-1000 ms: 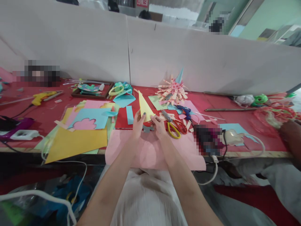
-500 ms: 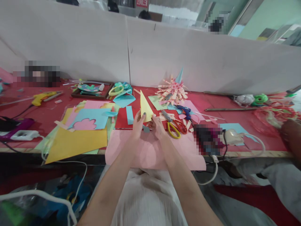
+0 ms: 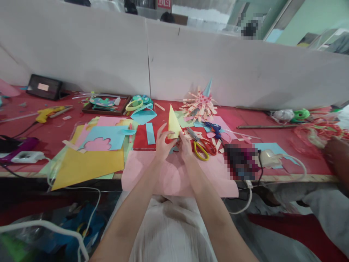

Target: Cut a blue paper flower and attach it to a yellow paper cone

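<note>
A pale yellow paper cone (image 3: pixel 173 123) stands point up between my hands, above the pink sheet (image 3: pixel 147 174) at the table's front. My right hand (image 3: pixel 185 146) grips its lower right edge, fingers closed on the paper. My left hand (image 3: pixel 164 145) is at the lower left edge, with fingertips and thumb on the cone's base and one finger raised off it. The inside of the cone is hidden. Just right of my right hand lie yellow-and-red-handled scissors (image 3: pixel 201 150). A light blue paper strip (image 3: pixel 150 133) rests on red card left of the cone.
Behind stands a spiky pink paper figure with a blue cone (image 3: pixel 200 103). A blue glue gun (image 3: pixel 215 129) and power strip (image 3: pixel 268 159) lie right. Coloured sheets (image 3: pixel 92 163), a yellow glue gun (image 3: pixel 46 114) and a tray (image 3: pixel 105 112) are left. Another person's hand (image 3: pixel 336 153) is far right.
The cone has shifted right and looks narrower, more rolled up. My left hand has moved its fingers from the cone's left side down to its base, lifting one finger.
</note>
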{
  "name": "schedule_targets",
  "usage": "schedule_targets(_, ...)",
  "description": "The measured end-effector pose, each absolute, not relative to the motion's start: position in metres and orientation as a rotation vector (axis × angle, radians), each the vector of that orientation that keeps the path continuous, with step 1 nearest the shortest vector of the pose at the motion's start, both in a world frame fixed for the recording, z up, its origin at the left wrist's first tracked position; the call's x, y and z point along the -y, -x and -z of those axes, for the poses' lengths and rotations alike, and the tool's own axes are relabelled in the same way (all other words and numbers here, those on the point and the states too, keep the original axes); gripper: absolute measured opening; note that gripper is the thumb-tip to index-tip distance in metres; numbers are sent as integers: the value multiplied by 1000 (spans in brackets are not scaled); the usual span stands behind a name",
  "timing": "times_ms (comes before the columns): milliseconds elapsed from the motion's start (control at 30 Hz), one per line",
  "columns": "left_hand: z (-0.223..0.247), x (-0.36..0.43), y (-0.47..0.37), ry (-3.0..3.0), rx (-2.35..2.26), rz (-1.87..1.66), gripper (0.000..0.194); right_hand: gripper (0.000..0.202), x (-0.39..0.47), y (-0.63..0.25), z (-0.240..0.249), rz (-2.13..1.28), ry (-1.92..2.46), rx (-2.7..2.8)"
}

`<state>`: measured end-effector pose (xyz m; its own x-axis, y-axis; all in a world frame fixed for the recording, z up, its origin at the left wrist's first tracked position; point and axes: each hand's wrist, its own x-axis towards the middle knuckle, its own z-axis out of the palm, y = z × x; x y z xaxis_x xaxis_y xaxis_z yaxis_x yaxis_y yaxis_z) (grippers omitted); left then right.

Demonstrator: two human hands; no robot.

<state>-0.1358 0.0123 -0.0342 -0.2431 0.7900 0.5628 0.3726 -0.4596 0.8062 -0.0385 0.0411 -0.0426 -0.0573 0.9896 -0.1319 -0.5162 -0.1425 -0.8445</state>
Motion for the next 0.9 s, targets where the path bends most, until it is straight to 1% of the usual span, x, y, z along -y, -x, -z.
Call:
schedule_targets(233, 36, -14, 136, -1671, -1442, -1741, 14, 37, -38, 38, 41, -1533, 901, 820)
schedule_targets(433, 40, -16, 137, -1762, -1456, -1688, 14, 37, -38, 39, 42, -1523, 893, 746)
schedule_targets(567, 41, -16, 136, -1734, -1501, -1716, 9, 37, -39, 39, 43, -1526, 902, 773)
schedule_targets(700, 41, -16, 136, -1714, -1484, -1732, 11, 37, -40, 39, 45, -1523, 899, 796)
schedule_targets(900, 39, -15, 136, -1676, -1458, -1756, 9, 41, -42, 39, 47, -1433, 954, 873)
